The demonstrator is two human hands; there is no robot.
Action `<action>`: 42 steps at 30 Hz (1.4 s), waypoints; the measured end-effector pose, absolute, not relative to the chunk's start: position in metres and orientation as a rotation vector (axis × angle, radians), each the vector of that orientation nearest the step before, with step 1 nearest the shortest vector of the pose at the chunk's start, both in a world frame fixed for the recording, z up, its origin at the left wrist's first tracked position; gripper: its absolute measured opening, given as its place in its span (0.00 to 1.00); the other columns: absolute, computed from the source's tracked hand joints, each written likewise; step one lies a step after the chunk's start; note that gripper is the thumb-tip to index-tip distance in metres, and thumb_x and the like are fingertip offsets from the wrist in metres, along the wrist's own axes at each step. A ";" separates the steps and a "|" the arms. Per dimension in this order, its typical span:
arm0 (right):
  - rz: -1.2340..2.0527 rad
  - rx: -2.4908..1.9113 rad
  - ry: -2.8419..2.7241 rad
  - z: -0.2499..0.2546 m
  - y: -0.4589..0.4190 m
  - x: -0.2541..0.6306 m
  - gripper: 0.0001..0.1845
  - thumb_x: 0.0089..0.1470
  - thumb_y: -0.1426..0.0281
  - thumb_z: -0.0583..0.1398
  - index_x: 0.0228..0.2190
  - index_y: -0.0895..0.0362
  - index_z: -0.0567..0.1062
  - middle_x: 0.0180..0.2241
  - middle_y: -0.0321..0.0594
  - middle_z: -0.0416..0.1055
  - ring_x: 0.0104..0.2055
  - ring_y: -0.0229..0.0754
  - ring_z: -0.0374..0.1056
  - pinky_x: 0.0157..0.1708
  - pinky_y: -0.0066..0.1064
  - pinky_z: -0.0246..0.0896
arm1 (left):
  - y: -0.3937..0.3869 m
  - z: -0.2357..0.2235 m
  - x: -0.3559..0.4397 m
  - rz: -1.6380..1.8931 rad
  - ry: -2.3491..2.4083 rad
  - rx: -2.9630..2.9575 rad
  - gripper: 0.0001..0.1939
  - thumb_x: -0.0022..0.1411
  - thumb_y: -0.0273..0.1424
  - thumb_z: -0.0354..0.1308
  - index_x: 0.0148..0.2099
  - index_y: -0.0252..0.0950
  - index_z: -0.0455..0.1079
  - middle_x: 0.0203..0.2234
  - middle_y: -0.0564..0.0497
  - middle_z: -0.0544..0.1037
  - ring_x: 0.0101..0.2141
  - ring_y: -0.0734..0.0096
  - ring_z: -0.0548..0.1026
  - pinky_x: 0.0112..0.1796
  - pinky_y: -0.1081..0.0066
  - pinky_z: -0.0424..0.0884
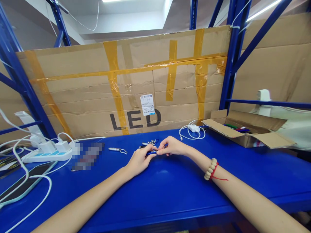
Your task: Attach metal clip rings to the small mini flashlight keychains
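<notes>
Near the middle of the blue table, my left hand (140, 161) is closed around a small blue cylinder (152, 152), which looks like a keychain flashlight. My right hand (172, 146) pinches at the cylinder's right end, thumb and forefinger together. The fingers hide part of it. Just behind my hands lies a cluster of small round silver pieces (152, 141) with a dark loop beside it. A silver rod (114, 149) with a carabiner clip (123, 151) rests to the left of my left hand.
At left are a white power strip (48, 156) with plugs and cables, and a phone (26, 181). A white charger (194, 128) with a coiled cable sits behind my right hand. An opened cardboard box (245, 137) holds pens at right. Tall cardboard (92, 106) stands behind.
</notes>
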State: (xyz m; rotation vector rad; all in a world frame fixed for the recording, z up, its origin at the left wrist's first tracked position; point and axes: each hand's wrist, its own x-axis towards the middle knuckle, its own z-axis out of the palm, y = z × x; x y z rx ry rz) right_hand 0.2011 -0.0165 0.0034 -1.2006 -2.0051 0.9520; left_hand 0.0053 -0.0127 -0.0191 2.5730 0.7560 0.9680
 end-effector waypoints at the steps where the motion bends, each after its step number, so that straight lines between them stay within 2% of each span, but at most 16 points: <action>1: 0.943 -1.197 -2.010 0.003 -0.016 0.201 0.19 0.36 0.60 0.64 0.25 0.65 0.74 0.19 0.38 0.66 0.18 0.30 0.59 0.17 0.21 0.52 | -0.013 -0.019 0.005 0.968 0.752 2.571 0.08 0.61 0.29 0.50 0.44 0.39 0.65 0.36 0.54 0.73 0.35 0.69 0.71 0.36 0.74 0.65; 8: 0.822 -1.140 -2.030 0.003 -0.017 0.199 0.17 0.37 0.62 0.64 0.24 0.66 0.74 0.19 0.39 0.66 0.17 0.30 0.59 0.17 0.21 0.52 | -0.011 -0.021 0.006 0.962 0.757 2.513 0.09 0.62 0.29 0.50 0.45 0.39 0.62 0.34 0.54 0.73 0.35 0.69 0.71 0.37 0.74 0.64; 14: 0.674 -1.065 -2.044 0.000 -0.019 0.194 0.17 0.37 0.61 0.64 0.21 0.65 0.71 0.25 0.40 0.67 0.16 0.29 0.60 0.17 0.22 0.53 | -0.009 -0.022 0.006 0.957 0.743 2.510 0.07 0.62 0.28 0.48 0.42 0.37 0.64 0.36 0.53 0.72 0.35 0.70 0.71 0.35 0.74 0.64; 23: 0.696 -1.131 -1.951 0.005 -0.023 0.187 0.17 0.40 0.61 0.62 0.22 0.64 0.72 0.23 0.39 0.66 0.16 0.30 0.60 0.16 0.22 0.52 | -0.016 -0.016 0.006 0.924 0.694 2.447 0.05 0.65 0.29 0.43 0.39 0.35 0.58 0.29 0.52 0.71 0.32 0.70 0.70 0.37 0.72 0.63; 42: 0.604 -1.213 -2.036 0.011 -0.026 0.190 0.17 0.41 0.60 0.62 0.24 0.63 0.73 0.23 0.40 0.69 0.17 0.31 0.61 0.19 0.22 0.53 | -0.017 -0.015 0.007 0.890 0.705 2.472 0.05 0.65 0.30 0.44 0.39 0.35 0.59 0.28 0.52 0.71 0.31 0.70 0.71 0.37 0.72 0.63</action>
